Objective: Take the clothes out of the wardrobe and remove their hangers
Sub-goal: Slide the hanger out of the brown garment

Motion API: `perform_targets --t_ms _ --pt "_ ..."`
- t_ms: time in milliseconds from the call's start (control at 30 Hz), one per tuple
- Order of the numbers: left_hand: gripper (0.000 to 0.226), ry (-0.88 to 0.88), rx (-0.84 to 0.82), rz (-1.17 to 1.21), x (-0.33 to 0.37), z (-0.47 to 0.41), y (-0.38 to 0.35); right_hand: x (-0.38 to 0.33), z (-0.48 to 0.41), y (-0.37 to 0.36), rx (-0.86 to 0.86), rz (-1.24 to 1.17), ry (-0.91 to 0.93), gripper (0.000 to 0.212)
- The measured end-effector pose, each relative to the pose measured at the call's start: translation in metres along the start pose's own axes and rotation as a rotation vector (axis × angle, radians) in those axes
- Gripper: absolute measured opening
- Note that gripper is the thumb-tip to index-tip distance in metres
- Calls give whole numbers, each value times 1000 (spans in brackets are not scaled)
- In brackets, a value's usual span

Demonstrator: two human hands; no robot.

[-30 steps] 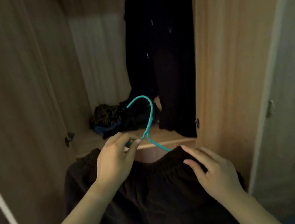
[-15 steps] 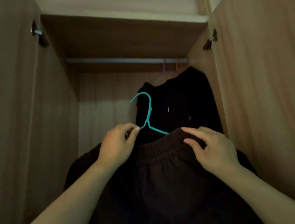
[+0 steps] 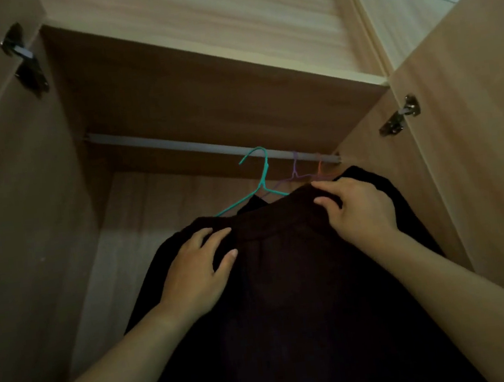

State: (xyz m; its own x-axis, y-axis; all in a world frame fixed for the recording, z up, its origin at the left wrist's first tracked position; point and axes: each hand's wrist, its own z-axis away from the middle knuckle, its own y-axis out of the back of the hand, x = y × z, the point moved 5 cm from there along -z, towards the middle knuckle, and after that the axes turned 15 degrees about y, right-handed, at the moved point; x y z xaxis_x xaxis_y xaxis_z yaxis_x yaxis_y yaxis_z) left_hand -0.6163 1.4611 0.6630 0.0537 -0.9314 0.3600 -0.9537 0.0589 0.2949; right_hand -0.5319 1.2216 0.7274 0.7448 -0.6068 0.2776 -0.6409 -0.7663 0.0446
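we find the step in hand to be freeing the dark garment (image 3: 288,296) from the teal hanger (image 3: 264,173), whose arms run under its waistband. the right hand (image 3: 362,209) pinches the waistband's top edge; the left hand (image 3: 197,272) lies flat on the cloth, fingers spread, gripping nothing. the hook stands at the rail (image 3: 160,143); whether it bears on it we cannot tell. next, we judge, the waistband must be drawn off the hanger arms. the wardrobe (image 3: 201,86) holds a purple hanger (image 3: 295,167) and an orange hanger (image 3: 320,167) on the rail, with more dark clothing (image 3: 368,176) beneath
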Motion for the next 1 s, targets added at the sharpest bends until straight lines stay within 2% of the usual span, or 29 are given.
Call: perform_targets --t_ms 267,433,567,800,900,1000 --pt "47 -68 167 -41 -12 -114 -77 71 -53 -100 103 -2 -126 32" --pt "48 -85 173 -87 -7 -195 -129 122 -105 -165 99 20 -174 31" --pt "48 -71 85 -55 -8 -241 -163 146 -146 -200 38 43 -203 33" --pt "50 -113 -71 12 -18 -251 -202 132 -149 -244 -89 39 -104 33" --pt "52 -150 -72 32 -19 -237 -213 120 -134 -251 -58 96 -17 36" --pt "55 -100 -16 53 -23 -224 -219 107 -113 -254 -54 244 92 46"
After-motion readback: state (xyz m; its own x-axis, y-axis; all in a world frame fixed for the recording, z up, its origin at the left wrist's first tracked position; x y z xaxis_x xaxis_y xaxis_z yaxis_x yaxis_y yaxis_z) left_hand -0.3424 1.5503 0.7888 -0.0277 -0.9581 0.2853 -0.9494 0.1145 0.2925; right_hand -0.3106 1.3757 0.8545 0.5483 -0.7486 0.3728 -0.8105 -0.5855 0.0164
